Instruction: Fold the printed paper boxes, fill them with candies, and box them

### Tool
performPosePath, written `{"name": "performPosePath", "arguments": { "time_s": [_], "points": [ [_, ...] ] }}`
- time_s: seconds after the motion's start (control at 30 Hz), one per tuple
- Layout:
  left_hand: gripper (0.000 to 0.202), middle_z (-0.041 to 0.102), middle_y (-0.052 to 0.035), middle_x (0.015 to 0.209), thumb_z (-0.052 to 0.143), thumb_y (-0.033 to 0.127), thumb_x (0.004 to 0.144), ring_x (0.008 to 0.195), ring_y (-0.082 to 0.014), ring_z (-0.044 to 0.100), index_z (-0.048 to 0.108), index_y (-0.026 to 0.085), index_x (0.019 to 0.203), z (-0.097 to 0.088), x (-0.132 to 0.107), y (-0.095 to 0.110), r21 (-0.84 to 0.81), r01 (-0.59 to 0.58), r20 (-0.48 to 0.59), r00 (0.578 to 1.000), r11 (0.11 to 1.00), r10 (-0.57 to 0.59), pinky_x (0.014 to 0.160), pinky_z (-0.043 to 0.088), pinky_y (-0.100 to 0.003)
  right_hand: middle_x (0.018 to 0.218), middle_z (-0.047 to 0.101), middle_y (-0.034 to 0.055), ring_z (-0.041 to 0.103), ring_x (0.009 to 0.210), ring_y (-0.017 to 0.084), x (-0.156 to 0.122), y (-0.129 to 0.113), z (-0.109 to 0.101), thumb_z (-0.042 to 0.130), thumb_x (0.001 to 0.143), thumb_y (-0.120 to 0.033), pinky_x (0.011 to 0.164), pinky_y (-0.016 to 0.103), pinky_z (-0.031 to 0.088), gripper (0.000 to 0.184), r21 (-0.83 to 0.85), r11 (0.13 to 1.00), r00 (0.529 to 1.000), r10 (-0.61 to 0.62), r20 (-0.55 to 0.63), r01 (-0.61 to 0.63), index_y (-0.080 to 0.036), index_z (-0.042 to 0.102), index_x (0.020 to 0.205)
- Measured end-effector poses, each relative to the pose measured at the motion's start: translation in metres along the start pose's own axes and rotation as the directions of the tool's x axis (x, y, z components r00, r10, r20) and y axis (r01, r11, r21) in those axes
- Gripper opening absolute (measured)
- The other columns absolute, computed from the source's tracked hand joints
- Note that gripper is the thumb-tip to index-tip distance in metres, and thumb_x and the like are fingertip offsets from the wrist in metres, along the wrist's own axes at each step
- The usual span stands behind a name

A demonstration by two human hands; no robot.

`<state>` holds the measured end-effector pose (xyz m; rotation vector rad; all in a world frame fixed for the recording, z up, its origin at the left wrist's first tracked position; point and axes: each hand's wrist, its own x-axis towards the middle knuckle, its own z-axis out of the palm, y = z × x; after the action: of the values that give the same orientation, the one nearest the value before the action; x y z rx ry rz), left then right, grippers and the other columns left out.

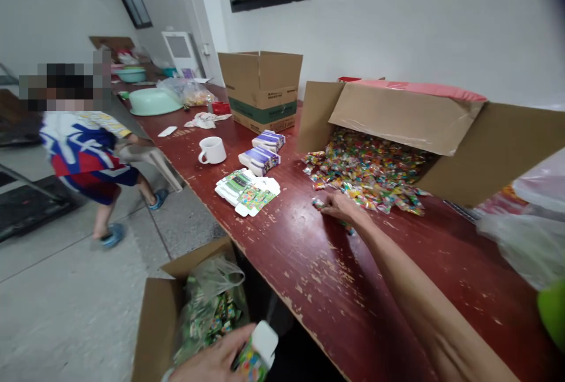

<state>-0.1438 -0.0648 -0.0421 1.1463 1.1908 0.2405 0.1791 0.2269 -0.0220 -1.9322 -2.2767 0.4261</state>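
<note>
My right hand (338,206) reaches across the worn red table (309,264) and pinches small colourful candy packets (318,202) at the edge of a heap (366,173) that spills from a cardboard box (424,129) lying on its side. My left hand (216,361) is low at the front, closed round a small printed carton (258,352) with its white flap open. It hovers over an open box on the floor (168,311) that holds a plastic bag of packed goods (212,311).
Flat printed cartons (247,191), two filled purple-and-white boxes (263,152), a white mug (212,150) and an upright open cardboard box (261,90) sit on the table. Green basins (152,101) stand farther back. A child (88,158) walks on the floor at left. Plastic bags (529,241) lie at right.
</note>
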Motion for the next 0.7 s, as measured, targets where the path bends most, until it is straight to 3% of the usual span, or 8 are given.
{"name": "performPosePath", "arguments": {
  "time_s": [0.07, 0.13, 0.27, 0.37, 0.43, 0.5, 0.6, 0.7],
  "points": [
    [0.070, 0.071, -0.0058, 0.098, 0.069, 0.031, 0.067, 0.086, -0.0190, 0.061, 0.049, 0.021, 0.134, 0.009, 0.013, 0.012, -0.231, -0.065, -0.013, 0.998, 0.971, 0.063, 0.067, 0.045, -0.026, 0.078, 0.069, 0.0067, 0.062, 0.075, 0.021, -0.010, -0.001, 0.003, 0.070, 0.080, -0.045, 0.060, 0.026, 0.035, 0.026, 0.050, 0.999, 0.999, -0.013, -0.043, 0.015, -0.020, 0.068, 0.073],
    [0.068, 0.070, -0.0058, 0.090, 0.063, 0.027, 0.068, 0.076, -0.0169, 0.063, 0.043, 0.018, 0.133, 0.015, 0.026, 0.026, -0.371, -0.134, -0.099, 0.990, 0.919, 0.104, 0.062, 0.043, -0.024, 0.071, 0.066, 0.0049, 0.060, 0.070, 0.020, -0.020, -0.003, 0.006, 0.066, 0.083, -0.042, 0.059, 0.026, 0.034, 0.025, 0.110, 0.994, 0.996, -0.014, -0.091, 0.024, -0.020, 0.066, 0.071],
    [0.054, 0.065, -0.0011, 0.080, 0.059, 0.022, 0.066, 0.060, -0.0145, 0.064, 0.044, 0.018, 0.118, 0.018, 0.043, 0.056, -0.418, -0.258, -0.275, 0.950, 0.871, 0.149, 0.056, 0.043, -0.024, 0.076, 0.068, 0.0042, 0.060, 0.070, 0.018, -0.052, -0.019, 0.010, 0.057, 0.089, -0.038, 0.060, 0.025, 0.040, 0.023, 0.246, 0.965, 0.988, -0.059, -0.142, 0.093, -0.019, 0.065, 0.081],
    [0.047, 0.062, 0.0021, 0.073, 0.056, 0.021, 0.065, 0.051, -0.0115, 0.058, 0.045, 0.019, 0.110, 0.017, 0.047, 0.074, -0.365, -0.313, -0.293, 0.932, 0.877, 0.211, 0.051, 0.043, -0.023, 0.085, 0.072, 0.0036, 0.063, 0.073, 0.016, -0.090, -0.040, 0.008, 0.054, 0.092, -0.042, 0.066, 0.025, 0.046, 0.026, 0.420, 0.874, 0.969, -0.214, -0.120, 0.245, -0.018, 0.066, 0.092],
    [0.044, 0.060, 0.0035, 0.071, 0.055, 0.020, 0.065, 0.050, -0.0106, 0.056, 0.046, 0.019, 0.108, 0.016, 0.047, 0.082, -0.291, -0.334, -0.282, 0.925, 0.896, 0.253, 0.050, 0.043, -0.023, 0.090, 0.074, 0.0045, 0.066, 0.078, 0.017, -0.116, -0.053, 0.002, 0.054, 0.093, -0.036, 0.072, 0.027, 0.049, 0.023, 0.580, 0.704, 0.899, -0.420, -0.125, 0.410, -0.018, 0.068, 0.096],
    [0.041, 0.059, 0.0045, 0.070, 0.054, 0.019, 0.067, 0.050, -0.0102, 0.055, 0.046, 0.019, 0.107, 0.017, 0.045, 0.087, -0.194, -0.331, -0.257, 0.926, 0.923, 0.278, 0.049, 0.043, -0.022, 0.089, 0.075, 0.0048, 0.066, 0.080, 0.016, -0.136, -0.063, -0.006, 0.054, 0.093, -0.024, 0.076, 0.028, 0.048, 0.017, 0.567, 0.617, 0.803, -0.579, -0.144, 0.547, -0.019, 0.070, 0.094],
    [0.034, 0.056, 0.0062, 0.071, 0.055, 0.017, 0.066, 0.050, -0.0091, 0.052, 0.047, 0.020, 0.099, 0.018, 0.041, 0.092, -0.026, -0.297, -0.176, 0.941, 0.954, 0.288, 0.048, 0.041, -0.021, 0.085, 0.073, 0.0060, 0.064, 0.079, 0.016, -0.153, -0.074, -0.017, 0.052, 0.090, -0.008, 0.079, 0.029, 0.045, 0.022, 0.321, 0.634, 0.692, -0.714, -0.107, 0.704, -0.018, 0.071, 0.090],
    [0.029, 0.051, 0.0077, 0.071, 0.058, 0.015, 0.064, 0.052, -0.0075, 0.048, 0.048, 0.020, 0.092, 0.022, 0.037, 0.095, 0.111, -0.296, -0.152, 0.938, 0.949, 0.311, 0.047, 0.040, -0.020, 0.084, 0.070, 0.0066, 0.063, 0.079, 0.017, -0.161, -0.088, -0.019, 0.055, 0.087, -0.004, 0.082, 0.030, 0.043, 0.021, 0.131, 0.623, 0.627, -0.779, 0.011, 0.771, -0.017, 0.071, 0.090]
  ]
}}
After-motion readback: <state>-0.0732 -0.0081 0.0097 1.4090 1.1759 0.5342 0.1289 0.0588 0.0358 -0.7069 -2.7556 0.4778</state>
